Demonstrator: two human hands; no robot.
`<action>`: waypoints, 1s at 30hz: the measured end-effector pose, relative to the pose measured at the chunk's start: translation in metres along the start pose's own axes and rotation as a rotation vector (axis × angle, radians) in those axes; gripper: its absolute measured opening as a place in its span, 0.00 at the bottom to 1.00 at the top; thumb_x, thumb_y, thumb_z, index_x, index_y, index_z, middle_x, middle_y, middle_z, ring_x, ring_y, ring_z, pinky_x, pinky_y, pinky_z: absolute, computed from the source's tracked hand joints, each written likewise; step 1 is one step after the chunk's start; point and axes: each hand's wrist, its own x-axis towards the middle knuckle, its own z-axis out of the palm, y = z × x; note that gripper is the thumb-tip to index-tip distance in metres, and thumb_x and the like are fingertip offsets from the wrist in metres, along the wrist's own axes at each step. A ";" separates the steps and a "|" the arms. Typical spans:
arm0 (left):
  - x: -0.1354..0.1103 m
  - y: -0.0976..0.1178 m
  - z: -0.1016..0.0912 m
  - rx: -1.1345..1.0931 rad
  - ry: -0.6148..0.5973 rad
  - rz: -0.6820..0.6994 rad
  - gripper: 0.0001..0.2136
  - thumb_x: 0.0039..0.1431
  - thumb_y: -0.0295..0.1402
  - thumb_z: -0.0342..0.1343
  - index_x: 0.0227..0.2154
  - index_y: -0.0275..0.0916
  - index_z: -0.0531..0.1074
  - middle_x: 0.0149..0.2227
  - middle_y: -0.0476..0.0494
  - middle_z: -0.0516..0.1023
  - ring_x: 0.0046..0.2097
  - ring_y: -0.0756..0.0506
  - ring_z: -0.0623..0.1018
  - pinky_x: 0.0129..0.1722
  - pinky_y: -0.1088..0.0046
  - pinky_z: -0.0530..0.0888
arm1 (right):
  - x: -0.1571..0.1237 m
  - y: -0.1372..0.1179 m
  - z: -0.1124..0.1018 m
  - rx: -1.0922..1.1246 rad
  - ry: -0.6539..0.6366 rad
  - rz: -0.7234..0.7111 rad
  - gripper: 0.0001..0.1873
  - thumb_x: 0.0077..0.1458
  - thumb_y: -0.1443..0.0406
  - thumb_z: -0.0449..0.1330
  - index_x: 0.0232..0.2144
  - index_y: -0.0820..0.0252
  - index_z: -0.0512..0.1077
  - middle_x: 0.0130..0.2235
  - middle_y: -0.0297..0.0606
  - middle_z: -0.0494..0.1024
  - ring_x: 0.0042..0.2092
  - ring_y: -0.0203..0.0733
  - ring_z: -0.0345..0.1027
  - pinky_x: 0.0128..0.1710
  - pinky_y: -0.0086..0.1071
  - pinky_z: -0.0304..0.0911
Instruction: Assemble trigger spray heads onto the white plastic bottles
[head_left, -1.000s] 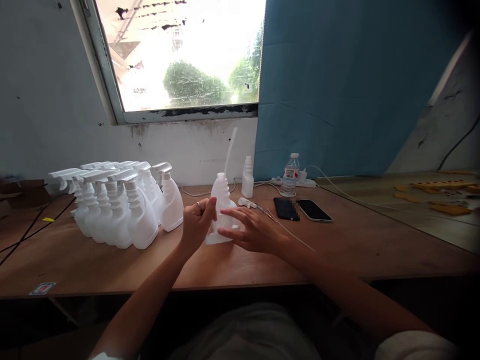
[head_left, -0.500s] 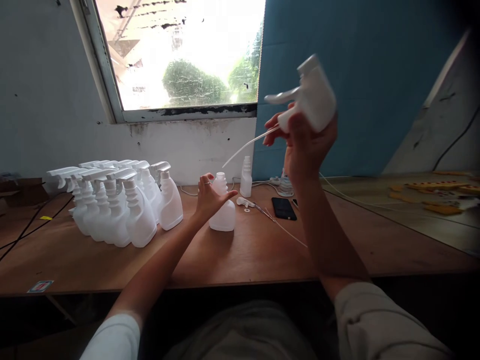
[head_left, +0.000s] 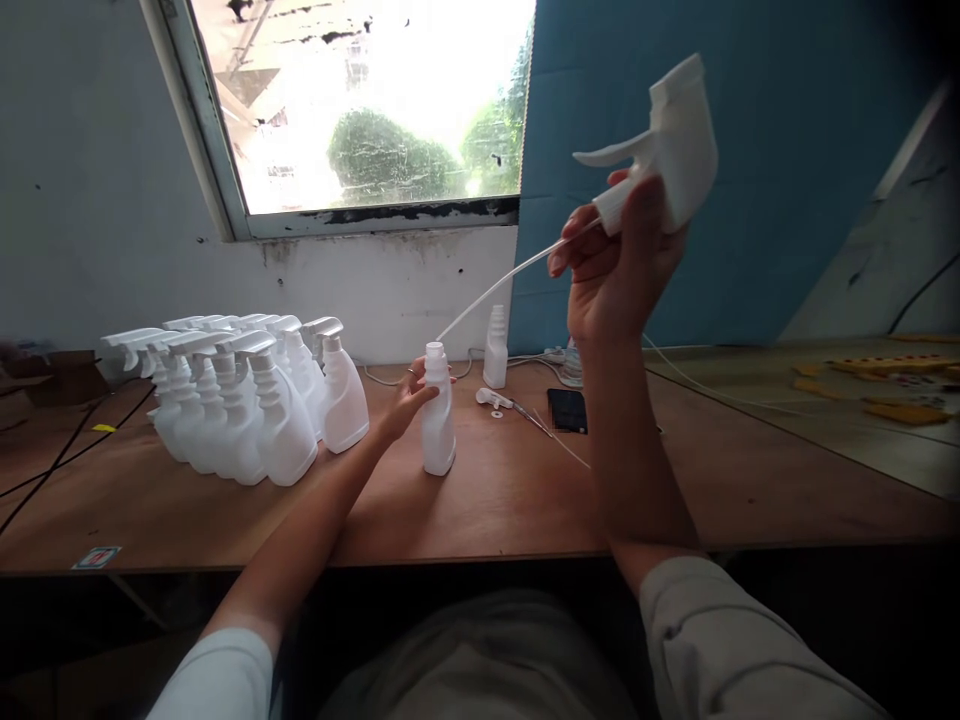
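My left hand (head_left: 414,396) is closed around the neck of an upright white spray bottle (head_left: 439,440) on the table. That bottle has no head on it and its mouth faces up. Raised at the right, my right hand (head_left: 626,260) grips a white trigger sprayer head (head_left: 679,150), tilted with its collar toward the bottle. From the collar a thin dip tube (head_left: 510,275) curves down to the left. The tube's tip is at the bottle's mouth; whether it is inside I cannot tell.
Several white spray bottles with heads (head_left: 277,430) stand grouped at the left. Behind my hands is another headless bottle (head_left: 495,350). A loose sprayer part (head_left: 495,397), a phone (head_left: 568,410) and cables lie on the wooden table (head_left: 510,510). Yellow pieces (head_left: 900,410) lie at the far right.
My right hand has risen to the right with the sprayer head. The bottle has been turned narrow side toward me, and my left fingers have closed round its neck. The tube tip has come down to its mouth.
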 end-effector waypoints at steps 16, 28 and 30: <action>-0.008 0.005 0.002 -0.131 -0.111 -0.222 0.23 0.46 0.39 0.46 0.46 0.39 0.67 0.41 0.37 0.77 0.45 0.38 0.75 0.40 0.63 0.71 | -0.004 0.016 0.021 0.206 0.044 0.199 0.20 0.56 0.46 0.57 0.33 0.54 0.65 0.25 0.33 0.69 0.22 0.39 0.66 0.22 0.39 0.67; -0.006 0.003 0.004 -0.310 -0.234 -0.176 0.22 0.46 0.35 0.49 0.46 0.38 0.69 0.43 0.38 0.76 0.47 0.37 0.75 0.44 0.63 0.70 | -0.003 0.040 0.017 0.127 0.107 0.142 0.18 0.52 0.51 0.64 0.30 0.59 0.69 0.21 0.30 0.69 0.19 0.32 0.62 0.19 0.30 0.61; -0.005 0.000 0.003 -0.348 -0.249 -0.174 0.21 0.47 0.35 0.49 0.47 0.38 0.69 0.44 0.39 0.76 0.48 0.38 0.75 0.46 0.63 0.69 | -0.011 0.038 0.026 0.133 -0.046 0.266 0.20 0.49 0.51 0.65 0.29 0.63 0.71 0.21 0.33 0.72 0.20 0.33 0.65 0.20 0.29 0.63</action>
